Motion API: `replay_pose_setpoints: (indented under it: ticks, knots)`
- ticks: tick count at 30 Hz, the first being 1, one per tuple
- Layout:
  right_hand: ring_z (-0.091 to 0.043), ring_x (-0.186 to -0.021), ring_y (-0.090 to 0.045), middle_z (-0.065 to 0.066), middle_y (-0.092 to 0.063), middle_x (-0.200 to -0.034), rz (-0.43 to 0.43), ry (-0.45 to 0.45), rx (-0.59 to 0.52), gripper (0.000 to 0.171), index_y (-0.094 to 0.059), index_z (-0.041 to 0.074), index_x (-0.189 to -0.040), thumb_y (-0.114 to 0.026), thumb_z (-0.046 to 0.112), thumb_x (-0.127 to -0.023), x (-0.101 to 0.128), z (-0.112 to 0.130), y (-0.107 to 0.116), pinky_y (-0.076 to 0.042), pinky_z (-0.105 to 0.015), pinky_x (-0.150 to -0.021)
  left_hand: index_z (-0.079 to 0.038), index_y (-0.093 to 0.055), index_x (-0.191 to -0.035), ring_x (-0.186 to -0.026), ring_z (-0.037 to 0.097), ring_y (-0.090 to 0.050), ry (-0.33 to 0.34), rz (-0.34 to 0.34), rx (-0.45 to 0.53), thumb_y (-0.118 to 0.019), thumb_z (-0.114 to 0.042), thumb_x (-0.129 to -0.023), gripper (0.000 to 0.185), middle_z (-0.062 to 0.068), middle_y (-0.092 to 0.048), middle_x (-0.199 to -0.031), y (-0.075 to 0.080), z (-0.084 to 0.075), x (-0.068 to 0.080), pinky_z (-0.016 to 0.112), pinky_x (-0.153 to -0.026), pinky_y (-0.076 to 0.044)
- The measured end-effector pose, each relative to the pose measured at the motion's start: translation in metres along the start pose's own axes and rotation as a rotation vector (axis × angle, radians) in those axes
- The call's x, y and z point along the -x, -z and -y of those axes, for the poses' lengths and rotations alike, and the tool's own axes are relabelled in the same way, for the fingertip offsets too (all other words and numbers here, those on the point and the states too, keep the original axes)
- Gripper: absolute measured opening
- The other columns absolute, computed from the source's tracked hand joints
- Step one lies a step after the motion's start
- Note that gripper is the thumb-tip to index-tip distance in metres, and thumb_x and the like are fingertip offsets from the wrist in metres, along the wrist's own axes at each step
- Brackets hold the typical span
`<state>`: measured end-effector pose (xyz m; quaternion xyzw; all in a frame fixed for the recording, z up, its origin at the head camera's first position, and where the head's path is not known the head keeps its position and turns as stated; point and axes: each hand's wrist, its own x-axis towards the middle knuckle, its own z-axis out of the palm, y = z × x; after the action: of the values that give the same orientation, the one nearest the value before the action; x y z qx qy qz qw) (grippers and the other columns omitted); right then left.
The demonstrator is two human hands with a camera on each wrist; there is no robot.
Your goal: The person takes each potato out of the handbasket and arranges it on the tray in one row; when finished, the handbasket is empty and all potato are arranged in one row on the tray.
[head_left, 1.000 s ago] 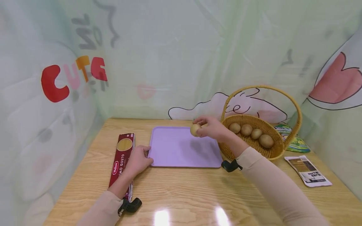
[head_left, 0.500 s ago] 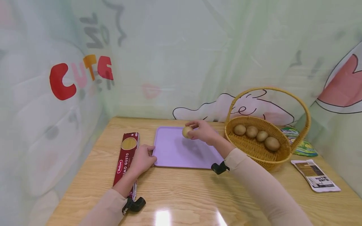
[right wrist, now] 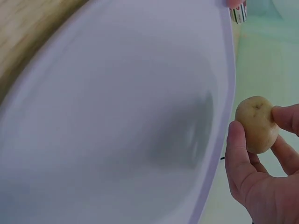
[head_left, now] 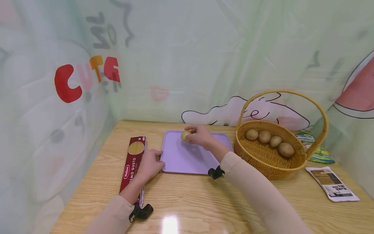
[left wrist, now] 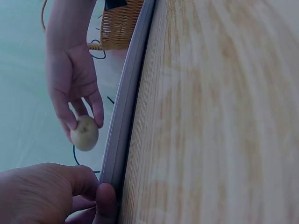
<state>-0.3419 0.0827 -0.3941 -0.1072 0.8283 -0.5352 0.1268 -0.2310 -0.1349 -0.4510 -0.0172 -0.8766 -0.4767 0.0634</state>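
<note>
My right hand (head_left: 200,136) pinches a small tan potato (head_left: 185,135) between thumb and fingertips, just above the far part of a lilac tray (head_left: 178,159). The right wrist view has the potato (right wrist: 256,124) held over the tray's rim (right wrist: 219,154), apart from the tray's floor. My left hand (head_left: 149,164) grips the tray's near left corner, thumb and fingers curled on the rim (left wrist: 119,135). In the left wrist view the right hand (left wrist: 70,79) holds the potato (left wrist: 84,133) beyond that rim.
A red spaghetti box (head_left: 133,164) lies left of the tray, partly under my left forearm. A wicker basket (head_left: 271,162) with a hoop handle holds several potatoes on the right. A printed packet (head_left: 333,187) and a green packet (head_left: 319,152) lie beyond it. Fabric walls enclose the table.
My right hand has carried the potato leftward and slightly down, from the tray's right edge near the basket to over the tray's far middle. The left hand has kept its hold.
</note>
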Motion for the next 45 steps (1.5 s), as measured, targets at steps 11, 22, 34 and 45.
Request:
replay_pose_setpoints:
  ticks: [11,22,34,45]
  knots:
    - [-0.025,-0.096,-0.06,-0.018,-0.06,-0.118,-0.016,-0.022,0.044,0.046,-0.06,0.002,-0.13,-0.065,0.0,-0.084,-0.012,-0.001,-0.021,-0.055,-0.03,-0.073,0.008,-0.064,-0.121,-0.043,0.012,-0.054,-0.013,0.004,0.023,-0.067,0.005,-0.074,0.047,0.01,-0.06,-0.079,-0.003,-0.004,0.002,0.028,-0.043,-0.046]
    - [-0.024,-0.094,-0.061,-0.019,-0.058,-0.12,-0.052,-0.051,0.076,0.047,-0.058,0.001,-0.131,-0.065,0.002,-0.085,-0.022,0.0,-0.032,-0.055,-0.029,-0.071,0.008,-0.065,-0.12,-0.044,0.011,-0.053,-0.043,0.005,0.006,-0.067,0.006,-0.072,0.047,0.01,-0.059,-0.081,-0.013,-0.008,0.0,0.026,-0.042,-0.046]
    - [-0.019,-0.081,-0.063,-0.018,-0.059,-0.122,-0.071,-0.02,0.209,0.049,-0.057,0.004,-0.134,-0.069,0.01,-0.087,-0.025,-0.001,-0.034,-0.053,-0.028,-0.068,0.009,-0.065,-0.119,-0.055,0.01,-0.049,-0.073,0.001,-0.061,-0.068,0.005,-0.071,0.048,0.015,-0.063,-0.097,-0.014,-0.011,0.0,0.024,-0.048,-0.042]
    - [-0.027,-0.09,-0.065,-0.018,-0.056,-0.133,0.0,-0.02,0.157,0.053,-0.05,0.004,-0.14,-0.066,0.011,-0.09,-0.024,0.002,-0.033,-0.054,-0.033,-0.074,0.005,-0.066,-0.12,-0.055,0.009,-0.048,-0.054,0.008,-0.108,-0.068,0.001,-0.072,0.048,0.008,-0.065,-0.091,0.004,0.003,-0.003,0.024,-0.047,-0.04]
